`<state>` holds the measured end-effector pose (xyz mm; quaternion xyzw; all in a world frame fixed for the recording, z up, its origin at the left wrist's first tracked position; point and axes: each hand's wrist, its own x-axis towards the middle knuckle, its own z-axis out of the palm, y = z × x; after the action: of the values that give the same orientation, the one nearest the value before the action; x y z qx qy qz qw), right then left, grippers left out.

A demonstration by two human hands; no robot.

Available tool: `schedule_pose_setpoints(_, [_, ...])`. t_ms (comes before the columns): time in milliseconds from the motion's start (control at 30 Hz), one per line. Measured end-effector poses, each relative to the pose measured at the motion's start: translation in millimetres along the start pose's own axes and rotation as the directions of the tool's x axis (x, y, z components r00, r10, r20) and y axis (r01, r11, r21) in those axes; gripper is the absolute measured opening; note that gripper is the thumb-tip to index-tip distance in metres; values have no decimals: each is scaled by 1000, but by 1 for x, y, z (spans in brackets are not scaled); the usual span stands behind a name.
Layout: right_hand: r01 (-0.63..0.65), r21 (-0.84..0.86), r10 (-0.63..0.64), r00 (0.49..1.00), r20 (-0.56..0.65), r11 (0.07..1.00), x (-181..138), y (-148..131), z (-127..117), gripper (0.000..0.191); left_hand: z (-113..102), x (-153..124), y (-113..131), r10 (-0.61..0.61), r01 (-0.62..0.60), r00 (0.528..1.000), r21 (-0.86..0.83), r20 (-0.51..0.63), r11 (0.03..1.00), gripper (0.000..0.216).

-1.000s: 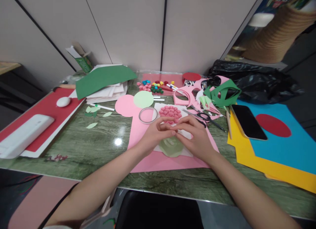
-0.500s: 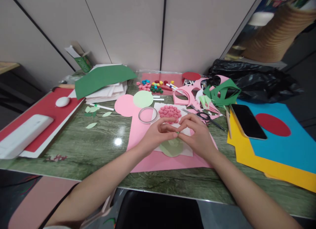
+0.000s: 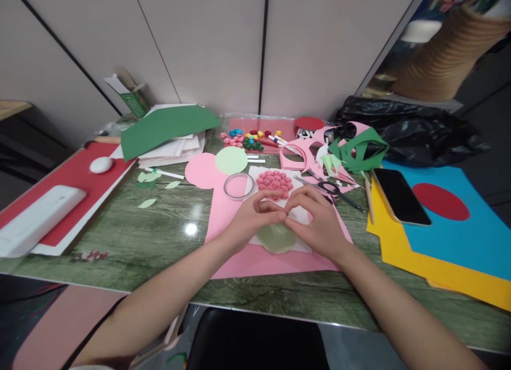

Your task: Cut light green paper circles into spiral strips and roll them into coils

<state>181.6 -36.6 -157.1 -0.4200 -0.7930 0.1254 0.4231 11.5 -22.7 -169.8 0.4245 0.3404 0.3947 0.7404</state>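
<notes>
My left hand (image 3: pixel 253 219) and my right hand (image 3: pixel 317 221) meet at the fingertips over the white sheet (image 3: pixel 301 215). Both are pinched closed around a small bit of pale green paper, now mostly hidden by the fingers. Directly beneath them a round pale green paper (image 3: pixel 275 242) lies on the white sheet; whether it joins the piece in my fingers I cannot tell. Just beyond my fingers sits a cluster of rolled pink paper roses (image 3: pixel 274 182). Under everything is a large pink sheet (image 3: pixel 239 261).
Left of the roses lies a roll of clear tape (image 3: pixel 238 186). Scissors (image 3: pixel 329 188) and pink paper offcuts (image 3: pixel 295 156) are at the right, near a phone (image 3: pixel 401 196) on blue and yellow sheets. Small coloured paper rolls (image 3: pixel 251 141) stand at the back, paper leaves (image 3: pixel 147 203) at the left.
My right fingers have shifted slightly and closed in against the left fingertips. The green bit that showed between them is now covered. Everything else stays put.
</notes>
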Motion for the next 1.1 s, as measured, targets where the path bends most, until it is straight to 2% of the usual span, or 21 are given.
schedule_pose_setpoints(267, [159, -185, -165, 986, -19, 970, -4, 8, 0, 5, -3, 2, -3, -13, 13, 1000, -29, -12, 1000, 43])
schedule_pose_setpoints(667, [204, -218, -210, 978, -5, 954, -5, 9, -2, 7, -3, 1, -2, -20, 20, 1000, -9, 3, 1000, 43])
schedule_pose_setpoints(800, [190, -114, -187, 982, 37, 975, -3, 10, -3, 11, -3, 2, -1, -31, 31, 1000, 13, 3, 999, 41])
schedule_pose_setpoints(933, [106, 36, -109, 991, 79, 994, -1, 9, -3, 14, -2, 2, 1, -41, 41, 999, 24, 5, 999, 41])
schedule_pose_setpoints(1100, [17, 70, -19, 999, 26, 997, -1, 7, -2, 11, -1, 0, 1, -38, 38, 999, 42, 3, 998, 40])
